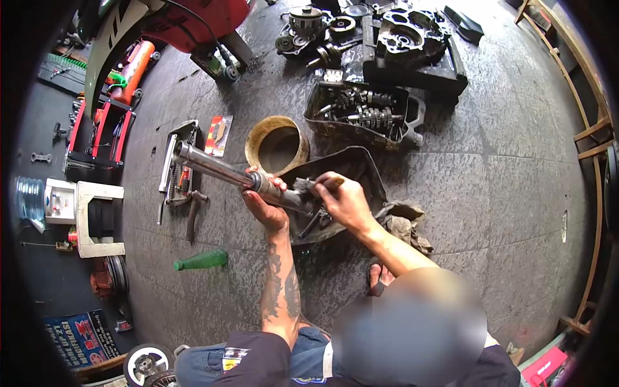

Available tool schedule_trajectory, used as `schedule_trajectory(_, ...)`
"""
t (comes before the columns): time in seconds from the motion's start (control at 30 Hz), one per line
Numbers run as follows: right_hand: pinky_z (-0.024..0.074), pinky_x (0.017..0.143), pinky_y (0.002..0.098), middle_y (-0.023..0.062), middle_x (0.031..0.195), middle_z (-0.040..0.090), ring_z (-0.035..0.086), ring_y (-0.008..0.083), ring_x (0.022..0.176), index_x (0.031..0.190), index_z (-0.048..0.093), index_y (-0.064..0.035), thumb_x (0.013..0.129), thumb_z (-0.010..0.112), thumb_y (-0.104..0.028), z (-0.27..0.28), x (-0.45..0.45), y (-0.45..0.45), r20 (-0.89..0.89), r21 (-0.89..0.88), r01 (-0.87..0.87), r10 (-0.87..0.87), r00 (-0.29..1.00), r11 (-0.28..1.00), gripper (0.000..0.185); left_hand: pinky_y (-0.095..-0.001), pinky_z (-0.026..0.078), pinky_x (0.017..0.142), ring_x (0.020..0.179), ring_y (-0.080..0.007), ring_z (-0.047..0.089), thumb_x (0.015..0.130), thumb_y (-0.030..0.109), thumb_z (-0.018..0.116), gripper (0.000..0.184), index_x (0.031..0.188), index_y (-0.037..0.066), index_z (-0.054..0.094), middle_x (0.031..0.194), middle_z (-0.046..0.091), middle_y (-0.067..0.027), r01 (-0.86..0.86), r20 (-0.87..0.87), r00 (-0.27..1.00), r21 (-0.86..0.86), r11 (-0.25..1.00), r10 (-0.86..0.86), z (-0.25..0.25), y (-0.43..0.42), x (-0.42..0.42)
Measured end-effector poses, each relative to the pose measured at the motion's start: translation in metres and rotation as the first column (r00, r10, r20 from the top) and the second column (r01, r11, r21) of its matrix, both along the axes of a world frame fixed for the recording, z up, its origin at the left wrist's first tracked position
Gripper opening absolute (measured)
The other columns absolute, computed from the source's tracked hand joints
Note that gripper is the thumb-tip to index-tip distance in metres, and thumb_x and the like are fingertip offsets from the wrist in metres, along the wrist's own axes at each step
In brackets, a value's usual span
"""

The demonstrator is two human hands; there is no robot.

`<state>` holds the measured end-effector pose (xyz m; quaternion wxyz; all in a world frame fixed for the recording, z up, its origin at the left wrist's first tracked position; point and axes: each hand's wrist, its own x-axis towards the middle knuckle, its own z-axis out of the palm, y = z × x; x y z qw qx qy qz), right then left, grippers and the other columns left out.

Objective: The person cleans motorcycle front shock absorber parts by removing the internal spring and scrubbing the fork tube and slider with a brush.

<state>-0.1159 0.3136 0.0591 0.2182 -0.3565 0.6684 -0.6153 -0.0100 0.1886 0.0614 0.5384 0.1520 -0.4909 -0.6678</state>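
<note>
On the banner (pixel 80 338) at lower left, "BORE UP" and "MODIFIKASI" can be read; its smaller lines cannot. The red box (pixel 545 369) at lower right carries white lettering too small to read, as does the red and yellow packet (pixel 219 135) on the floor (pixel 516 193).

A bucket (pixel 261 131) stands just beyond the hands, next to the tub (pixel 367 169). Behind these are a tray (pixel 348 133) of gears and an engine case (pixel 412 33). To the left lie a hammer (pixel 194 218) and a green bottle (pixel 201 260); a rag (pixel 411 227) is bunched at the tub's right edge.

The left hand (pixel 265 201) grips a metal tube (pixel 216 166), held slantwise, its lower part over the tub. The right hand (pixel 345 200) is closed on what looks like a brush (pixel 305 186), its bristles at the tube's lower part.

The tub's near side is partly covered by the hands and tube. A blurred patch (pixel 412 329) hides part of the lap and right upper arm, and the red motorcycle (pixel 200 26) is cut off at the top.
</note>
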Motion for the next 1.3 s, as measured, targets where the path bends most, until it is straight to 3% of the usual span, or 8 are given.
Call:
schedule_trajectory(0.1,0.0517,0.064,0.0348,0.0161,0.079,0.065,0.067,0.0276,0.071,0.087,0.061,-0.0015,0.085,0.061,-0.005,0.002,-0.024,0.004,-0.136,0.001,0.159,-0.158,0.978,0.987,0.004,-0.0314,0.047,0.065,0.073,-0.0172,0.053,0.086,0.063,0.053,0.07,0.123,0.005,0.038,0.085,0.052,-0.0081,-0.055,0.026,0.998,-0.003,0.998,0.055,0.001,0.005,0.003)
schedule_trajectory(0.27,0.0516,0.07,0.043,0.0168,0.085,0.064,0.064,0.0338,0.08,0.091,0.061,-0.0037,0.083,0.065,-0.011,-0.066,-0.035,-0.022,-0.394,0.146,0.041,0.02,0.919,0.988,0.011,-0.0311,0.046,0.065,0.075,-0.0171,0.052,0.088,0.064,0.048,0.07,0.123,0.005,0.035,0.088,0.05,-0.0093,-0.232,0.034,0.972,-0.043,0.972,0.234,0.003,0.02,0.006)
schedule_trajectory(0.47,0.051,0.064,0.0377,0.0197,0.077,0.066,0.067,0.0317,0.071,0.091,0.065,0.0001,0.087,0.061,-0.015,-0.025,-0.007,-0.017,0.247,-0.035,0.122,-0.109,0.963,0.992,0.016,-0.031,0.045,0.068,0.074,-0.0175,0.05,0.092,0.062,0.041,0.065,0.123,0.006,0.035,0.087,0.049,-0.0095,-0.323,0.057,0.944,-0.058,0.945,0.326,0.006,0.023,0.009)
schedule_trajectory(0.6,0.05,0.066,0.0412,0.0223,0.079,0.065,0.065,0.0376,0.076,0.089,0.063,0.0014,0.085,0.063,-0.014,-0.05,0.019,-0.023,-0.066,0.119,0.02,-0.012,0.998,0.993,0.016,-0.0297,0.043,0.068,0.072,-0.0167,0.048,0.093,0.061,0.039,0.063,0.123,0.007,0.035,0.087,0.048,-0.0087,-0.431,0.082,0.894,-0.105,0.896,0.44,0.003,0.024,0.009)
schedule_trajectory(0.67,0.0499,0.067,0.0412,0.0226,0.08,0.064,0.065,0.037,0.077,0.089,0.063,0.0003,0.085,0.063,-0.015,-0.045,0.012,-0.019,0.037,0.26,0.046,-0.058,0.998,0.964,0.016,-0.0304,0.043,0.068,0.072,-0.0163,0.048,0.092,0.061,0.041,0.062,0.123,0.007,0.036,0.086,0.048,-0.0081,-0.414,0.028,0.909,-0.034,0.909,0.415,0.002,0.02,0.012)
schedule_trajectory(0.73,0.05,0.067,0.0417,0.0232,0.081,0.064,0.065,0.0374,0.08,0.09,0.063,0.0004,0.086,0.063,-0.015,-0.033,0.009,-0.019,0.125,0.083,0.098,-0.108,0.986,0.992,0.016,-0.0306,0.043,0.067,0.072,-0.016,0.047,0.092,0.061,0.042,0.062,0.122,0.008,0.036,0.085,0.048,-0.0077,-0.401,0.028,0.915,-0.034,0.915,0.402,0.001,0.02,0.016)
schedule_trajectory(1.13,0.0513,0.07,0.045,0.0219,0.084,0.065,0.064,0.039,0.083,0.094,0.062,-0.0009,0.085,0.062,-0.014,-0.064,-0.005,-0.05,-0.097,0.158,-0.089,0.105,0.99,0.983,0.016,-0.0287,0.044,0.061,0.066,-0.0143,0.048,0.091,0.066,0.037,0.059,0.116,0.012,0.043,0.076,0.048,-0.004,-0.418,0.006,0.908,0.05,0.907,0.418,0.002,0.014,0.022)
schedule_trajectory(1.3,0.0508,0.069,0.049,0.0216,0.081,0.061,0.061,0.0424,0.076,0.087,0.056,-0.0007,0.089,0.055,-0.016,-0.073,-0.012,-0.043,-0.444,0.275,0.071,0.061,0.894,0.959,0.015,-0.0294,0.043,0.056,0.063,-0.016,0.049,0.093,0.06,0.037,0.057,0.118,0.009,0.043,0.075,0.051,-0.0045,-0.431,-0.003,0.902,0.026,0.902,0.431,0.001,0.012,0.022)
